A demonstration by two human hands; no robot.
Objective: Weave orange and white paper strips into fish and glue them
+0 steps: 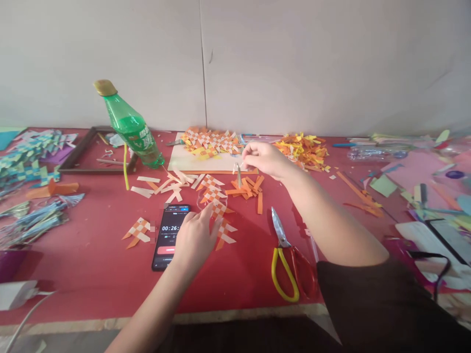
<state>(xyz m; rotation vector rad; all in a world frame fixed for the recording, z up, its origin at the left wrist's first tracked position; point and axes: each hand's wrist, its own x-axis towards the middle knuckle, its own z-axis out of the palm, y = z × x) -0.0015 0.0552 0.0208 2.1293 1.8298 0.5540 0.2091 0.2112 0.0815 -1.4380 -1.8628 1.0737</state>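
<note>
My left hand (196, 233) reaches over the right side of the phone (162, 245), whose screen runs a timer. Its fingers are stretched out, the tips touching orange-and-white woven paper fish (211, 189) set in a line. My right hand (263, 159) is pinched closed above a small heap of orange paper strips (252, 186). Below its fingertips is a thin, shiny, blurred item (239, 175) that I cannot make out. Another woven paper fish (138, 230) lies left of the phone. White paper strips (174, 182) are scattered behind it.
Scissors (283, 250) with yellow and red handles lie below my right forearm. A green bottle (134, 130) stands by a brown tray (73, 164). Finished woven pieces (209, 141) rest on a white board (180, 162). Yellow-orange paper pieces (305, 152) are piled at the back.
</note>
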